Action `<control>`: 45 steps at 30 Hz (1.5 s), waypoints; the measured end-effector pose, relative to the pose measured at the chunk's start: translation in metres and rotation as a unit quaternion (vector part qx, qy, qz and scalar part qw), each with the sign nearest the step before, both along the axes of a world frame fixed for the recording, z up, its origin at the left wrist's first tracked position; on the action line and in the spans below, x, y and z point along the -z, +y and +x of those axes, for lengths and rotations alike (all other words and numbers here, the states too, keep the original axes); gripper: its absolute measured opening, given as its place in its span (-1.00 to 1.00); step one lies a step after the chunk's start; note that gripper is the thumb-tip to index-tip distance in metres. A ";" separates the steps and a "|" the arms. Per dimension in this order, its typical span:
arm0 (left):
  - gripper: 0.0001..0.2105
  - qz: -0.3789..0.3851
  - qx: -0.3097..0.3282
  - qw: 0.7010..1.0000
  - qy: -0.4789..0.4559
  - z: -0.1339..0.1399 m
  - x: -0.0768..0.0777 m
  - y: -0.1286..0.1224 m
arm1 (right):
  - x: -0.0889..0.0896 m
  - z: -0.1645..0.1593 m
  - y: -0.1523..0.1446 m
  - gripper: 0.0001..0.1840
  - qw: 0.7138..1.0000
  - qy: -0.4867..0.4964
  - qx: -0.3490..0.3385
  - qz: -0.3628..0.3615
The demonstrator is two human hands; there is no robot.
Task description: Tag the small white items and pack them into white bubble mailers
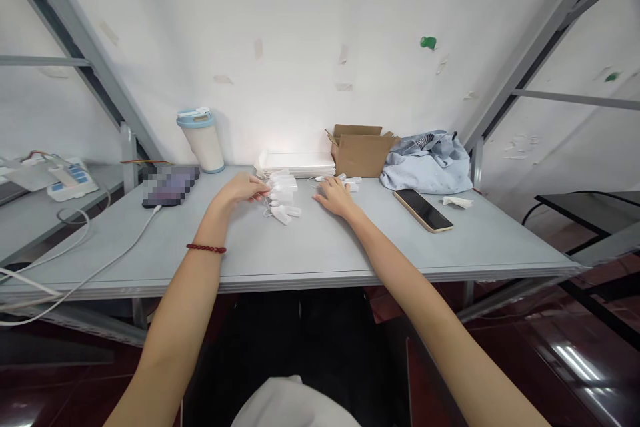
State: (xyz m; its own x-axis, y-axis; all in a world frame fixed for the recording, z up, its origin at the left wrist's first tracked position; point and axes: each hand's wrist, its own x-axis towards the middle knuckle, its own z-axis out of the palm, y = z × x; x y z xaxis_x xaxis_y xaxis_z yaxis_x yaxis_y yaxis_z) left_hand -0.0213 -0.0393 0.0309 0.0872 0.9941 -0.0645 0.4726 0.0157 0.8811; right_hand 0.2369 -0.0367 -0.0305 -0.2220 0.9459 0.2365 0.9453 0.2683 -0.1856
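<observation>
Small white tag-like pieces with thin loops point(283, 197) lie in an overlapping row on the grey table, left of centre. My left hand point(245, 188), a red bead bracelet on its wrist, has its fingers closed at the loop end of this row, pinching one piece; the exact grip is partly hidden. To the right, my right hand point(335, 196) rests palm down with thumb and fingers apart. Its fingertips touch the near edge of a second small group of white pieces point(353, 181), part of which the hand covers.
Behind the hands are a flat white stack point(297, 164) and an open cardboard box point(361, 153). Light blue cloth point(427, 161), a phone point(423, 209) and crumpled tissue point(457, 202) lie right. A lidded cup point(201, 140) and a cabled, pixelated device point(171, 185) are left.
</observation>
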 end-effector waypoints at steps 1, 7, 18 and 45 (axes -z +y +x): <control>-0.87 -0.004 -0.013 1.000 0.011 0.000 0.000 0.000 | -0.001 -0.001 -0.001 -0.53 1.000 -0.004 0.002 -0.004; -0.93 0.003 -0.063 0.998 0.026 0.001 0.001 0.003 | -0.007 -0.001 -0.003 -0.53 0.999 0.002 0.038 -0.003; -0.91 0.055 -0.093 0.991 -0.080 0.008 0.003 0.003 | -0.005 0.006 0.003 -0.53 0.986 0.163 0.042 -0.016; -0.83 0.017 0.202 0.979 0.001 0.037 0.005 -0.019 | -0.023 -0.004 -0.011 -0.67 0.836 0.544 -0.056 -0.045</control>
State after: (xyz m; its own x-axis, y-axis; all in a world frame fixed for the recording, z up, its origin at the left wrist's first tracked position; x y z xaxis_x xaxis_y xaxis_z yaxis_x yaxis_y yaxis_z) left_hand 0.0157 -0.0583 0.0255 0.4737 0.8801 -0.0332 0.4360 -0.2016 0.8771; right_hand 0.2330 -0.0476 -0.0074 -0.0094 0.9586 0.2847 0.1732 0.2820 -0.9437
